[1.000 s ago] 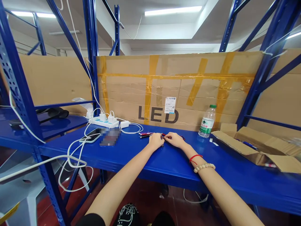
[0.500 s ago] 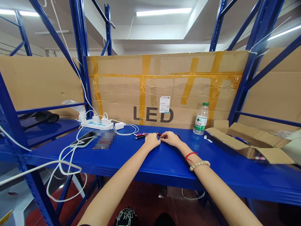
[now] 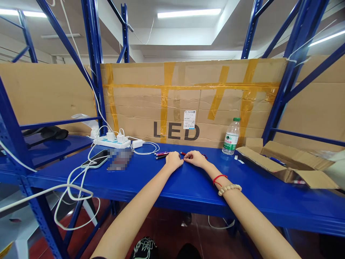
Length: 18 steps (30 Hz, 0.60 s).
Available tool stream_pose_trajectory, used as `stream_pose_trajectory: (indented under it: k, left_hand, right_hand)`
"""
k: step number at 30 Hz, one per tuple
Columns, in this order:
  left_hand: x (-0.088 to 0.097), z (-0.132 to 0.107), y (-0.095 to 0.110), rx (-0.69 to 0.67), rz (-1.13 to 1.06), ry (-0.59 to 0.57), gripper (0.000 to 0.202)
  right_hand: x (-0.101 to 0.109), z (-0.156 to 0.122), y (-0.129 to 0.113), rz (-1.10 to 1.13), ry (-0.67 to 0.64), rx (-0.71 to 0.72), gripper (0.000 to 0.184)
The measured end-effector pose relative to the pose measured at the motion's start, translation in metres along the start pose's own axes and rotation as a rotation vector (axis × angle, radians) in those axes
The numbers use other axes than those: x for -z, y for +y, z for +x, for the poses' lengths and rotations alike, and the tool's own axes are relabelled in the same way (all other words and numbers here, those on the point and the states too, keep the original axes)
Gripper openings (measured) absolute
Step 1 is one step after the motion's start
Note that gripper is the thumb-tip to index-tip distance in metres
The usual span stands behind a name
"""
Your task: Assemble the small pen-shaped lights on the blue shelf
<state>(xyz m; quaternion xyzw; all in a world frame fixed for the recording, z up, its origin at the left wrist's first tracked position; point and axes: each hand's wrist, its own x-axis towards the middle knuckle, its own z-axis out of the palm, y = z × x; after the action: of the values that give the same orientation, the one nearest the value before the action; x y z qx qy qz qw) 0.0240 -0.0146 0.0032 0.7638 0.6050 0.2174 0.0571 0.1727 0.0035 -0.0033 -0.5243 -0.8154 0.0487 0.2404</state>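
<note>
1. Way over to the left of the left hand (image 3: 174, 161) there's a phone (image 3: 97, 159), plus a power strip (image 3: 114, 143) farther back.
2. Right beside that hand, some red and dark pens (image 3: 161, 154) poke out, partly covered by it.
3. Left hand's curled narrow, can't tell what's in it.
4. Just right of it, the right hand (image 3: 194, 159) has bent fingers, grip hidden too.
5. Further right of that hand: bottle (image 3: 231, 138), then an open cardboard box (image 3: 257, 160).
</note>
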Motion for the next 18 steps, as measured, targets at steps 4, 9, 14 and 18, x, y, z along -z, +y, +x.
stream_pose_trajectory:
  k: [4, 9, 14, 18]
  left_hand:
    - [-0.002, 0.002, -0.002, -0.008, -0.024, -0.008, 0.026]
    - [-0.006, 0.007, -0.007, -0.09, -0.154, 0.085, 0.023]
    - [-0.013, 0.016, -0.011, -0.295, -0.494, 0.222, 0.019]
    - [-0.016, 0.022, -0.013, -0.333, -0.717, 0.211, 0.025]
  right_hand:
    - [-0.001, 0.0, 0.002, -0.018, -0.001, 0.009, 0.015]
    - [-0.002, 0.002, 0.004, 0.044, 0.134, -0.024, 0.016]
    - [0.0, 0.007, -0.001, 0.357, 0.339, -0.067, 0.021]
    - [0.001, 0.011, -0.004, 0.557, 0.375, -0.061, 0.023]
